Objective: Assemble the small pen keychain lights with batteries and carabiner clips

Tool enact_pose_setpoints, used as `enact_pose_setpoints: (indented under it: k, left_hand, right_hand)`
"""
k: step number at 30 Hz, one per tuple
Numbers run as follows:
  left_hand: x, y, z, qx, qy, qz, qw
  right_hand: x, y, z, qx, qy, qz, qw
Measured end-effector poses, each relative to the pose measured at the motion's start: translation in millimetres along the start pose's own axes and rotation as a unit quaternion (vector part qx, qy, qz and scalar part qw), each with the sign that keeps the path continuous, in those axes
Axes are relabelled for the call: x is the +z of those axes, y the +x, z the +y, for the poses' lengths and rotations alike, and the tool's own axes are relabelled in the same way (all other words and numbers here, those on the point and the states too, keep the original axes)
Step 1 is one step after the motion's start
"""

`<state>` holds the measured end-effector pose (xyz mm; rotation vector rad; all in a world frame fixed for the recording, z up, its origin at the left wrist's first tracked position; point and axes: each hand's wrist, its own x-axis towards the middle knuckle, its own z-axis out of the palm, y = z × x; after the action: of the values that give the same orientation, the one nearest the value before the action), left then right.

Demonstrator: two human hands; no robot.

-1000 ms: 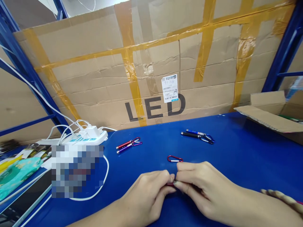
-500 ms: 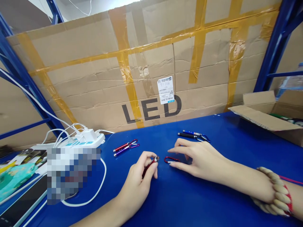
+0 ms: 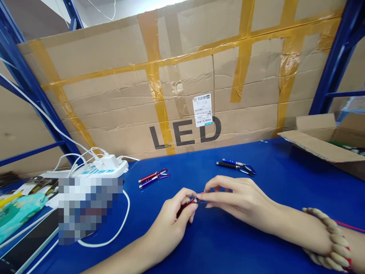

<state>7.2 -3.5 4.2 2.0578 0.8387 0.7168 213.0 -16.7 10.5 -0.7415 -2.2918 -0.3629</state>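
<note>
My left hand (image 3: pixel 173 217) is closed around a dark red penlight barrel (image 3: pixel 187 204), its metal end poking out between thumb and forefinger. Fingers pinched, my right hand (image 3: pixel 234 198) meets that end. A sliver of a red carabiner clip (image 3: pixel 202 193) shows at its fingertips; the rest is hidden. Beyond my left hand lie a red penlight (image 3: pixel 147 177) and a purple penlight (image 3: pixel 148 183), each with a carabiner clip. Farther back on the right, a blue penlight (image 3: pixel 230 161) lies beside a black penlight (image 3: pixel 226 165), also with clips.
The blue table (image 3: pixel 228 243) meets a large taped cardboard sheet (image 3: pixel 114 102) marked LED. On the left are a white power strip (image 3: pixel 123 167) with cables, a phone (image 3: pixel 31 243) and a teal packet (image 3: pixel 23 209). An open carton (image 3: pixel 319 146) stands at the right.
My right hand has picked the red carabiner clip off the table and moved left to the penlight's end. My left hand has shifted slightly right with the penlight.
</note>
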Motion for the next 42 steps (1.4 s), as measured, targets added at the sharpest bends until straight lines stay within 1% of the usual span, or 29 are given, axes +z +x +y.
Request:
enact_pose_setpoints:
  k: [2, 4, 7, 9, 11, 13, 15, 18, 23, 25, 27, 29, 30, 32, 34, 36, 38, 40, 42]
  left_hand:
    - [0.0, -0.9, 1.2, 0.013, 0.003, -0.02, 1.0]
    - [-0.1, -2.1, 2.5, 0.024, 0.01, -0.038, 0.999]
    - [-0.3, -4.1, 4.2, 0.039, 0.023, -0.064, 0.997]
    - [-0.3, -5.7, 4.9, 0.045, 0.033, -0.076, 0.996]
    - [-0.3, -7.4, 5.0, 0.053, 0.041, -0.081, 0.994]
    - [-0.2, -8.9, 4.6, 0.063, 0.048, -0.081, 0.994]
    - [0.2, -9.9, 3.5, 0.076, 0.059, -0.076, 0.993]
    - [1.8, -10.5, 0.7, 0.097, 0.081, -0.064, 0.99]
    - [5.2, -12.4, -3.5, 0.128, 0.135, -0.023, 0.982]
    - [5.5, -12.9, -2.6, 0.126, 0.145, -0.018, 0.981]
    - [5.0, -12.2, -0.6, 0.11, 0.138, -0.017, 0.984]
    - [4.0, -10.1, 1.2, 0.095, 0.124, -0.01, 0.988]
    - [3.4, -8.6, 1.6, 0.089, 0.118, -0.004, 0.989]
    - [2.3, -5.8, 1.4, 0.079, 0.106, 0.007, 0.991]
    - [1.5, -3.8, 1.0, 0.067, 0.099, 0.012, 0.993]
    - [1.2, -3.1, 1.2, 0.058, 0.093, 0.01, 0.994]
    - [1.4, -3.6, 2.3, 0.054, 0.084, -0.001, 0.995]
    - [1.9, -5.0, 3.5, 0.055, 0.077, -0.022, 0.995]
    - [2.4, -6.6, 3.8, 0.056, 0.075, -0.04, 0.995]
  right_hand:
    - [-2.7, 0.4, -1.0, -0.046, -0.032, 0.032, 0.998]
    - [-5.6, 0.7, -2.2, -0.071, -0.051, 0.043, 0.995]
    - [-8.3, 0.3, -5.2, -0.083, -0.056, 0.035, 0.994]
    - [-7.9, -0.6, -7.8, -0.073, -0.047, 0.035, 0.996]
    - [-6.0, -1.8, -10.5, -0.041, -0.017, 0.036, 0.998]
    - [-3.5, -2.5, -13.1, 0.012, 0.033, 0.023, 0.999]
    - [-1.2, -2.2, -16.0, 0.068, 0.085, 0.004, 0.994]
    - [1.5, 0.0, -21.5, 0.149, 0.154, -0.015, 0.977]
    - [6.2, 6.0, -30.5, 0.28, 0.229, -0.042, 0.931]
    - [7.9, 7.4, -30.9, 0.305, 0.245, -0.047, 0.919]
    - [8.7, 7.2, -28.6, 0.311, 0.243, -0.05, 0.917]
    - [8.4, 5.5, -24.0, 0.291, 0.216, -0.043, 0.931]
    - [7.8, 4.1, -21.4, 0.267, 0.197, -0.031, 0.943]
    - [6.2, 0.9, -16.2, 0.193, 0.148, -0.004, 0.97]
    - [4.4, -2.0, -12.5, 0.113, 0.087, 0.023, 0.99]
    - [2.6, -3.5, -10.9, 0.053, 0.024, 0.041, 0.997]
    - [0.6, -3.7, -11.1, 0.019, -0.02, 0.05, 0.998]
    - [-1.3, -3.1, -12.2, 0.004, -0.036, 0.049, 0.998]
    - [-2.9, -2.8, -13.6, 0.008, -0.026, 0.041, 0.999]
